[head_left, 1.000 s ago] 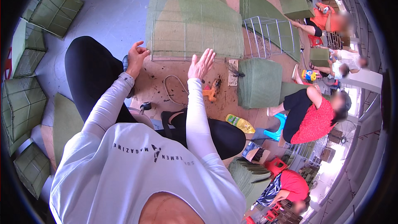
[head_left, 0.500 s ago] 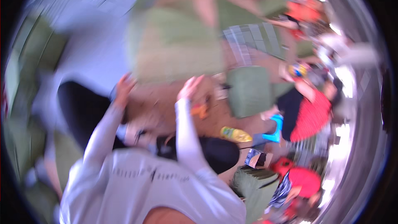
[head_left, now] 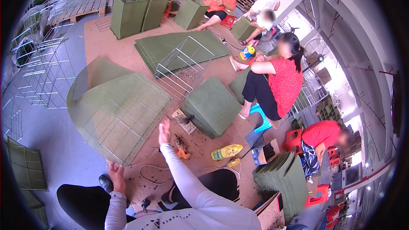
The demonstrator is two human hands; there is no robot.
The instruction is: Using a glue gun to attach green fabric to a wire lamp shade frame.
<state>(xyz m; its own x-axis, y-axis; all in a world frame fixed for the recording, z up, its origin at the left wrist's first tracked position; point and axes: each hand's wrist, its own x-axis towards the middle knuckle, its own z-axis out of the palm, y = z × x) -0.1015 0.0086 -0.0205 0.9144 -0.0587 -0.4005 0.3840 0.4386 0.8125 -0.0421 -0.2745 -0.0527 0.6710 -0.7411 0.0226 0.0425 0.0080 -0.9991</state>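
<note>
Green mesh fabric (head_left: 106, 110) lies over a wire frame in front of me, its far-left part curving up. My left hand (head_left: 116, 176) is at its near corner, fingers closed on the edge; the fingertips are partly hard to make out. Beside its right edge, my right hand (head_left: 164, 133) is held open, fingers stretched and nothing in them. An orange-handled tool resembling a glue gun (head_left: 182, 148) lies right of that hand. Farther on, a small board (head_left: 184, 121) carries a dark item. A green fabric-covered box (head_left: 211, 106) stands to its right.
A bare wire frame (head_left: 183, 66) rests on a flat green panel (head_left: 145, 49). Right of me are a yellow bottle (head_left: 227, 151), a white cord (head_left: 149, 182) and stacked green panels (head_left: 283, 179). A co-worker in red (head_left: 286, 81) sits at right; others sit farther off.
My view has swung and sharpened from blur, so everything sits elsewhere in the picture. Both hands stay near the fabric's edges; the left now has its fingers closed at a corner.
</note>
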